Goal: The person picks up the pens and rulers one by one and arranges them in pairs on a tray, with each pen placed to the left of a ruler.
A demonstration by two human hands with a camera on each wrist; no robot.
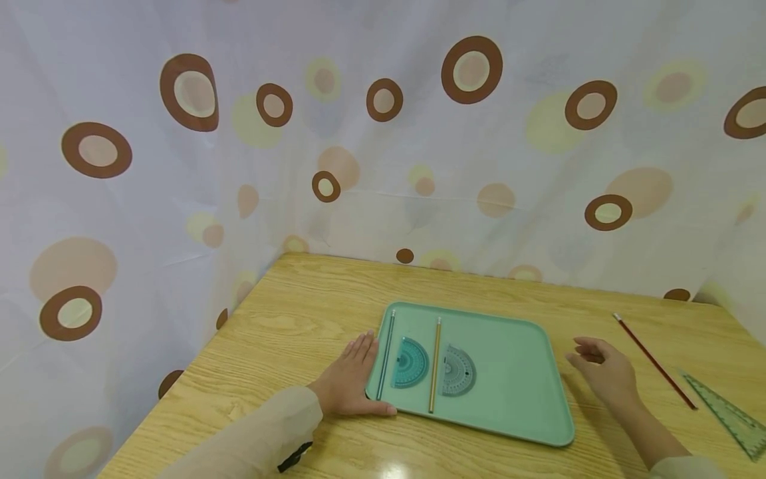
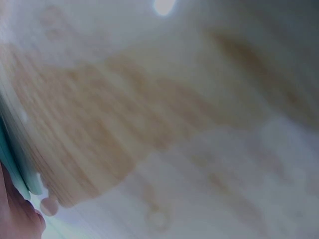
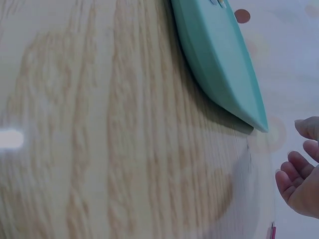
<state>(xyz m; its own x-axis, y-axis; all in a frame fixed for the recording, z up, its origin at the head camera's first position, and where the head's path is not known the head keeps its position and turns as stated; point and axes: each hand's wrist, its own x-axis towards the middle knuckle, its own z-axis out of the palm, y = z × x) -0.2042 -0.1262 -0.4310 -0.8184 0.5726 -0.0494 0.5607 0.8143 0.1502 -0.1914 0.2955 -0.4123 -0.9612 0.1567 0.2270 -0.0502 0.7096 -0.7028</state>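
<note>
My left hand (image 1: 349,382) rests against the left end of a green tray (image 1: 517,382), fingers straight along its side and thumb at the near edge. On the tray, from left to right, lie a blue pencil (image 1: 385,356), a teal protractor (image 1: 411,363), a yellow pencil (image 1: 435,366) and a clear protractor (image 1: 459,372). Just right of the tray, my right hand (image 1: 607,376) hovers with loosely bent fingers and holds nothing. The right wrist view shows the same hand (image 3: 305,179) apart from the tray's corner. Only part of the left hand (image 2: 17,214) shows in its blurred wrist view.
On the wooden table (image 1: 299,299), to the right of my right hand, lie a red pencil (image 1: 655,361) and a clear set square (image 1: 726,412). A white curtain (image 1: 419,153) with brown and beige circles hangs behind the table and along its sides.
</note>
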